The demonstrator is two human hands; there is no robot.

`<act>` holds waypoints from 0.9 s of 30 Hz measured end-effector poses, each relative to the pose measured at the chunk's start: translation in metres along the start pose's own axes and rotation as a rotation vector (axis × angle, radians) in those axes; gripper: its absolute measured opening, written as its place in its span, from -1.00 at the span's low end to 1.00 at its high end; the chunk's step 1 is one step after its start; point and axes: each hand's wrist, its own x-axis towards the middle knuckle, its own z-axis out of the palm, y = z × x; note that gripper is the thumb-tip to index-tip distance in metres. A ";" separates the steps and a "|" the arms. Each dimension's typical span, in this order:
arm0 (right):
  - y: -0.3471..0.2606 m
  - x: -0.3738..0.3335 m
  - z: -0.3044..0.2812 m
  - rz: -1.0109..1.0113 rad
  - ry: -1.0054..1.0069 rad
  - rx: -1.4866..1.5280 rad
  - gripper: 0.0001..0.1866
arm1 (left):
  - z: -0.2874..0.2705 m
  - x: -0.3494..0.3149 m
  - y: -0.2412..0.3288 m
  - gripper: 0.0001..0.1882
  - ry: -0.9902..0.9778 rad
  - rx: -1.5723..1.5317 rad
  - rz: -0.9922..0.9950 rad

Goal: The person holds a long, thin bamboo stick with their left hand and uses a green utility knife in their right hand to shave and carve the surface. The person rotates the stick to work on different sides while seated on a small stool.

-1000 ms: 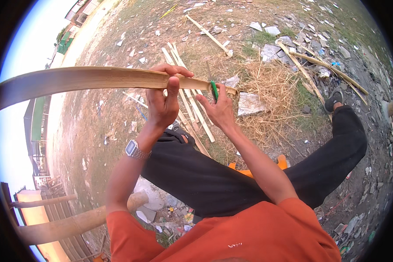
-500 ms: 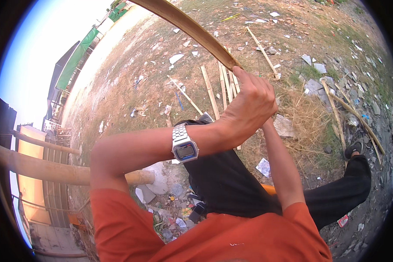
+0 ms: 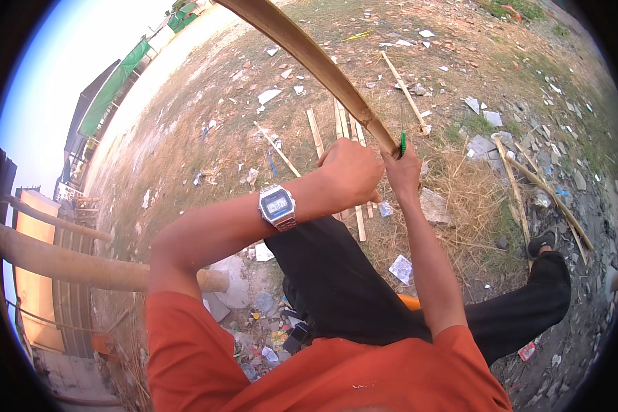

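Observation:
A long, curved split bamboo strip [image 3: 309, 58] slants down from the top edge to my hands. My right hand [image 3: 404, 175] is closed at its lower end, the thumb against the bamboo. Out of the top of that fist sticks a green-handled tool [image 3: 403, 143]; a thin line above it may be a blade seen edge-on. Just left of it is my left hand [image 3: 353, 168], its back upward and fingers curled, with a silver digital watch [image 3: 277, 207] on the wrist. What those fingers hold, if anything, is hidden.
Bamboo slats [image 3: 340, 120] lie on the ground beyond my hands, and more bamboo pieces [image 3: 518, 196] at the right by my foot. A thick bamboo pole [image 3: 82, 266] juts in from the left. Dry straw [image 3: 470, 220], broken tiles [image 3: 487, 147] and litter are scattered around.
My left hand has come off the bamboo's end and moved left and down, its wrist turning. My right hand, hidden before, now shows with the green-handled tool. The bamboo's end sits lower and farther right.

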 end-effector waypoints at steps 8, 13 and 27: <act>0.003 -0.027 -0.008 0.043 -0.038 0.051 -0.55 | 0.012 0.001 -0.052 0.11 0.954 -1.159 0.479; -0.016 -0.042 -0.048 -0.069 -0.249 -0.028 -0.45 | 0.036 0.020 -0.021 -0.61 1.313 -1.739 0.825; -0.050 -0.102 -0.070 0.022 -0.344 0.090 -0.62 | 0.063 0.017 0.013 -0.51 1.765 -1.666 0.324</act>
